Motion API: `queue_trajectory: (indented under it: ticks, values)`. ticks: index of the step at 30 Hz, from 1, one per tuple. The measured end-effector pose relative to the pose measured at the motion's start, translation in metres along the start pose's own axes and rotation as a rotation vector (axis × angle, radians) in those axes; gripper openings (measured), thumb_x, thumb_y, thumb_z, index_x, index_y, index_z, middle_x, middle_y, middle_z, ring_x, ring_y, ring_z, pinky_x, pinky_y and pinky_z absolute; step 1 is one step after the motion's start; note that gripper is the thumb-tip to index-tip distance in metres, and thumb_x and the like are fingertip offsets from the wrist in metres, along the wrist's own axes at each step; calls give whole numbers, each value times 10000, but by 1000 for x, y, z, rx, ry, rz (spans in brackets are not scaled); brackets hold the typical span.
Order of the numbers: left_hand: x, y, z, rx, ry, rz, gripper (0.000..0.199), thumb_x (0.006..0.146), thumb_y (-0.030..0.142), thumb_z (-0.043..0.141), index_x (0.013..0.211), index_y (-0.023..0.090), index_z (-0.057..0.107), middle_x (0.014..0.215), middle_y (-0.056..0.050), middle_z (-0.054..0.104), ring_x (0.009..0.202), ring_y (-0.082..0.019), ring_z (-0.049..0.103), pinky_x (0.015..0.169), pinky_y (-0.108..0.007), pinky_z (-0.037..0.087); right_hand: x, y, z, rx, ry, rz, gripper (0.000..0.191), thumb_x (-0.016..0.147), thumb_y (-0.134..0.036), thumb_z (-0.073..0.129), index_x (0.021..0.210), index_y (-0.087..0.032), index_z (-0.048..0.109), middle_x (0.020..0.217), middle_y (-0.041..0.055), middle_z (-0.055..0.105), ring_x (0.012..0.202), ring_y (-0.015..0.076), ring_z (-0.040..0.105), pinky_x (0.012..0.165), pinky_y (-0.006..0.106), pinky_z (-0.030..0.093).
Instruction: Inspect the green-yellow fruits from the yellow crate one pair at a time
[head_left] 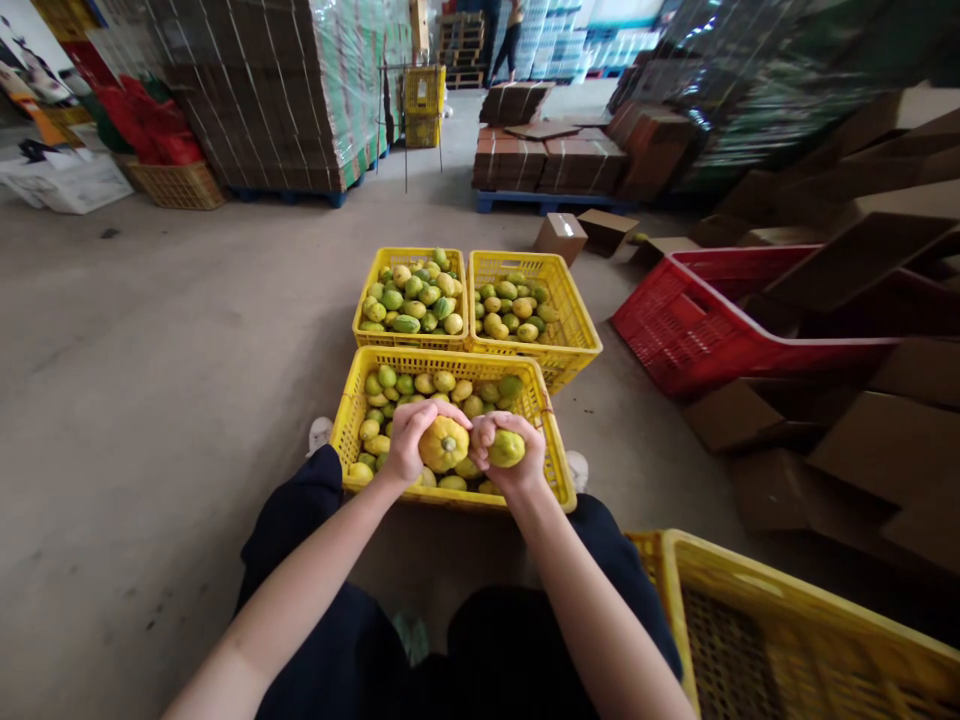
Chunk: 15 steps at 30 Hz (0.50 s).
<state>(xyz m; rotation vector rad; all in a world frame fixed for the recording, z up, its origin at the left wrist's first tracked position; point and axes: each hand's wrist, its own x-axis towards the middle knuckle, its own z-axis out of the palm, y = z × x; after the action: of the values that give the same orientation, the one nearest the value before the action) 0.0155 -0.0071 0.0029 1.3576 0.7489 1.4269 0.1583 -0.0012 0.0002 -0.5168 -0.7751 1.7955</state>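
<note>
My left hand (412, 440) is wrapped round a ribbed yellow fruit (444, 446), its stem end facing up. Beside it, my right hand (517, 455) grips a smaller yellow-green fruit (506, 449). The two hands are close together above the near yellow crate (559, 455), which holds many green and yellow fruits. Behind that crate stand two more yellow crates of similar fruit, a left one (411, 341) and a right one (559, 350). My hands and the held fruits hide part of the near crate's contents.
A red crate (660, 320) and loose cardboard boxes (892, 445) lie to the right. Another yellow crate (750, 575) is at the lower right. Stacked cardboard (510, 160) on a blue pallet and wrapped stacks stand behind. A person (508, 45) is far back.
</note>
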Motion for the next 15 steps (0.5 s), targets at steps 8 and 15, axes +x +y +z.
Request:
queue_trajectory:
  ticks: [8,15]
  values:
    - [0,1,-1,14,-8,-7,450,888,366,376,714,171,743,775,-78,726,722,-216,629,731,-324,451,1,1,-3,23,-24,8,278,672,-315,576,464,-148,653,388,36,500,342,119,423,303,214,284]
    - [5,-3,7,-237,173,-225,414,832,363,425,643,143,720,692,-87,692,697,-203,626,712,-302,466,2,3,-3,217,37,59,310,768,-321,563,502,-170,610,434,-7,492,332,94,405,303,198,311]
